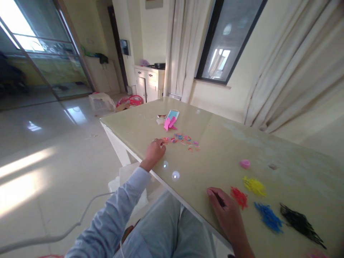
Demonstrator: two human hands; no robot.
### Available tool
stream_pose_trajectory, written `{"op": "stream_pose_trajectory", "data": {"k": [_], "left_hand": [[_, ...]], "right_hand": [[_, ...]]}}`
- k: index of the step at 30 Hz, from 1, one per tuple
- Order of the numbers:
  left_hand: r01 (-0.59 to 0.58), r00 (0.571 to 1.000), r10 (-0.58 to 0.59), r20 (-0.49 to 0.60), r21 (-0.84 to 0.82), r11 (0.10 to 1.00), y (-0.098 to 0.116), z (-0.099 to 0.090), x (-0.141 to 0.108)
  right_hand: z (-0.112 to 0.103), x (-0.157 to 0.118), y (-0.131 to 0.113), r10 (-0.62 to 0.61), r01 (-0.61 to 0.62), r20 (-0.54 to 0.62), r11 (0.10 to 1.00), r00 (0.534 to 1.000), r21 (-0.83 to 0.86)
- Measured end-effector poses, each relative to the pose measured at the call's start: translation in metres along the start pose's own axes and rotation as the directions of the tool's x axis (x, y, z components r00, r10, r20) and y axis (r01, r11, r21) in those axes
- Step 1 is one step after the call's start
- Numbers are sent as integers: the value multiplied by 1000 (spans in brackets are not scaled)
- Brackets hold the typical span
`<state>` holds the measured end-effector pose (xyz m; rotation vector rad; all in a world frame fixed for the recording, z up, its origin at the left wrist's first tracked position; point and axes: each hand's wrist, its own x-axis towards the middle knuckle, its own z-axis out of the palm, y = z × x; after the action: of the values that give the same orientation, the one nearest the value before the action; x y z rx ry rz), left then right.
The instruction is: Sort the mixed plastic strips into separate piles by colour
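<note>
My left hand (pixel 156 152) reaches over the table with curled fingers, at the left end of a scatter of small colourful bands (pixel 179 137). Whatever its fingertips pinch is too small to make out. Closer to me, my right hand (pixel 227 211) rests on the tabletop, thumb and forefinger together. Whether anything is between them is hidden. Just beside it lies a pile of red strips (pixel 239 197). Further right are similar piles: yellow strips (pixel 254 186), blue strips (pixel 268 217) and longer black strips (pixel 301 222). A pink ring-shaped roll (pixel 244 163) sits behind the yellow pile.
Beyond the bands, bright pink pieces (pixel 170 123) lie against a light-blue rectangular item (pixel 172 114) on the glossy table (pixel 215 154). A small grey square (pixel 273 166) is at the right. A pale cable (pixel 80 222) runs at lower left, off the table.
</note>
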<state>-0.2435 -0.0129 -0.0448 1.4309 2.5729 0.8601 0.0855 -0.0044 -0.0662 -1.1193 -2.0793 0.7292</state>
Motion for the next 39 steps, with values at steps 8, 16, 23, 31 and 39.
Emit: {"op": "stream_pose_trajectory", "data": {"k": [8,16,23,31,39], "left_hand": [[18,995,-27,96,99,995,-4,2,20],[24,993,-42,110,157,987,-8,4,33],[23,997,-36,75,173,985,-9,8,34],[-29,994,12,111,158,987,-14,9,46],[-30,995,28,99,18,999,-18,5,51]], "right_hand": [[-1,-1,-3,3,-3,1,999,1000,-33],[-1,0,-3,17,-16,1,998,1000,-55],[-1,0,-5,20,-20,2,998,1000,-66],[-2,0,-7,35,-35,-6,997,999,-62],[-1,0,-7,43,-43,-9,998,999,-46]]}}
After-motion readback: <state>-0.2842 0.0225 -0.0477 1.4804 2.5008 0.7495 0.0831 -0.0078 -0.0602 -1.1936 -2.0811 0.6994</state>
